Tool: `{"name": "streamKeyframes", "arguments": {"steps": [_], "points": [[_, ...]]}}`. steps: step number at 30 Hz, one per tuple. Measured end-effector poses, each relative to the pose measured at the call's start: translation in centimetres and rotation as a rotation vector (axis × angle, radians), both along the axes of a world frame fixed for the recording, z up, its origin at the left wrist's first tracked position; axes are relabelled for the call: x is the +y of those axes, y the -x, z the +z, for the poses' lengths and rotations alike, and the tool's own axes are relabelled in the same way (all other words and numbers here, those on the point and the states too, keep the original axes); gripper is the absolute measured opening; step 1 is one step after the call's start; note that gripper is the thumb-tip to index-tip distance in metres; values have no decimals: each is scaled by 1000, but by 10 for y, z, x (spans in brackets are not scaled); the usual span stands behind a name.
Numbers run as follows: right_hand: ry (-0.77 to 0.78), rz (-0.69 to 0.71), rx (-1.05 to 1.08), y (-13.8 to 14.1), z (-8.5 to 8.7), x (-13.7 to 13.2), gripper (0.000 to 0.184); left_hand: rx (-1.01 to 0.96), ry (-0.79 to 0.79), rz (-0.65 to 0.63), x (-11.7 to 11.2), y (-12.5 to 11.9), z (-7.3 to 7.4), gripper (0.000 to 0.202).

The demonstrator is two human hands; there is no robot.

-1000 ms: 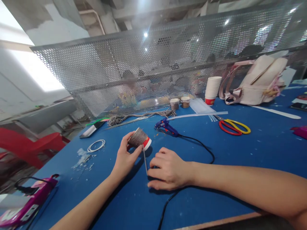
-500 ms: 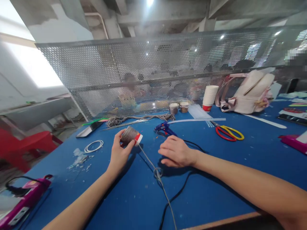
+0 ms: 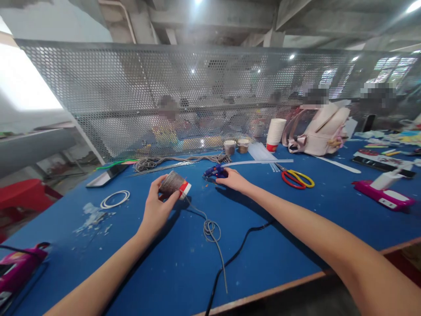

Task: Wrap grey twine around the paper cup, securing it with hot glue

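Observation:
My left hand (image 3: 160,199) is closed around a paper cup (image 3: 173,183), tilted on its side and mostly wrapped in grey cord, with a red and white band bare at the rim. From the cup a loose grey cord (image 3: 200,212) runs down to the table and curls into a small tangle. My right hand (image 3: 234,180) is wrapped around the handle of a blue hot glue gun (image 3: 214,171), whose nozzle points left toward the cup. A clear glue stick (image 3: 259,163) sticks out behind the gun. The right fingertips are partly hidden.
Behind lie a grey cord bundle (image 3: 148,163), two cord-wrapped cups (image 3: 230,147), stacked paper cups (image 3: 276,134) and a backpack (image 3: 324,131). Scissors (image 3: 297,179) lie right, white rings (image 3: 115,199) left. Purple power strips (image 3: 383,195) flank both sides. A black cable (image 3: 241,245) crosses the front.
My right hand has moved forward from above the table onto the glue gun's handle. The cord from the cup has gone slack and curled. The view has shifted to the right.

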State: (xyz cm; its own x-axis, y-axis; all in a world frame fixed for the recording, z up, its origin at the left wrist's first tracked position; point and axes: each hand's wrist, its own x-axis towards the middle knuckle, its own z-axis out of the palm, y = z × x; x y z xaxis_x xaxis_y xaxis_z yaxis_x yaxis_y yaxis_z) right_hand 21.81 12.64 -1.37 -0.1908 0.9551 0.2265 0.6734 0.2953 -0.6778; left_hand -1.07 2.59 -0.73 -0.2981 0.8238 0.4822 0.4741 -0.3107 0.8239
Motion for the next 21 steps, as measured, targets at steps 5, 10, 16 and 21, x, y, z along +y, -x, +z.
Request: {"name": "streamKeyframes", "arguments": {"steps": [5,10,16,21], "points": [[65,-9,73,10,-4,4,12,39,24,-39,-1,0,-3,52],[82,15,196,2,4,-16,15,65,51,-60,-2,0,-5,51],[173,191,299,-8,12,-71,19,129,51,-81,-7,-2,-5,49],[171,264,323,-4,10,-101,18,170,50,-109,-10,-6,-7,48]]}}
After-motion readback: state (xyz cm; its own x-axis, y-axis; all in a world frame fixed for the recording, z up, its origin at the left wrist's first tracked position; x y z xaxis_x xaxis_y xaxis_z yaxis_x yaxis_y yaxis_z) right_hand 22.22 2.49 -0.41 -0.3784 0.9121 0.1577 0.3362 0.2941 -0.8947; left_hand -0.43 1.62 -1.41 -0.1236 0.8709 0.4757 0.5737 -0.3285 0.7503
